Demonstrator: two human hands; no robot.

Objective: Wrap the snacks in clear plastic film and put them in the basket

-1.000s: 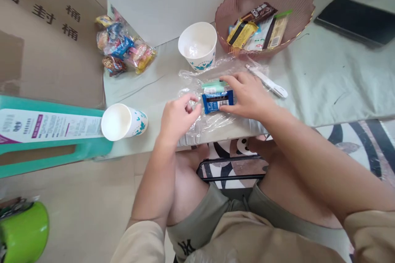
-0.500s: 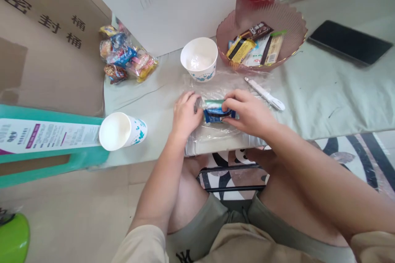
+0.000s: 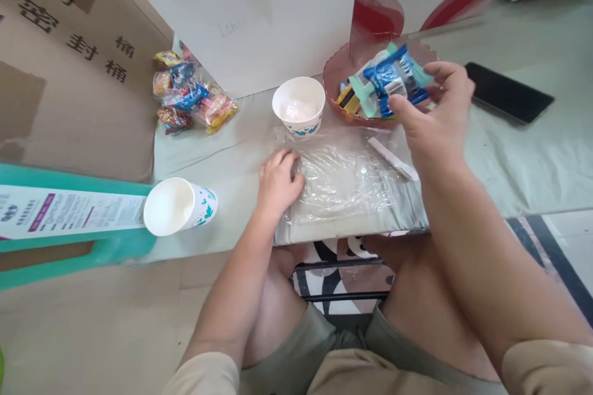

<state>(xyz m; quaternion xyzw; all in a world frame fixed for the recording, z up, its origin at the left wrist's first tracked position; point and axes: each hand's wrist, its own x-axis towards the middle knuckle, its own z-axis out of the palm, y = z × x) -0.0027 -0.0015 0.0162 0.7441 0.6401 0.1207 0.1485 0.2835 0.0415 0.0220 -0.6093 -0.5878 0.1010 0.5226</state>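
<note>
My right hand (image 3: 438,102) is closed on blue and pale green snack packets (image 3: 397,79), pinching their right ends between thumb and fingers. They hang in front of the pink ribbed bowl (image 3: 337,77) and hide part of it. A yellow packet (image 3: 349,100) shows inside the bowl. On the table, my left hand (image 3: 279,180) rests at the left edge of a flat clear plastic bag (image 3: 343,182), its fingers bent and the thumb apart. A white peeler-like tool (image 3: 393,158) lies on the bag's right side.
Behind the bag stands a white paper cup (image 3: 301,114); another paper cup (image 3: 185,207) lies on its side at left. Wrapped snacks (image 3: 189,95) sit beside a cardboard box (image 3: 88,80). A black phone (image 3: 507,92) lies at right. White boxes (image 3: 278,18) line the back.
My right hand has lifted the blue and green packets off the plastic bag and carried them up and right to the bowl. My left hand has stayed at the bag's left edge.
</note>
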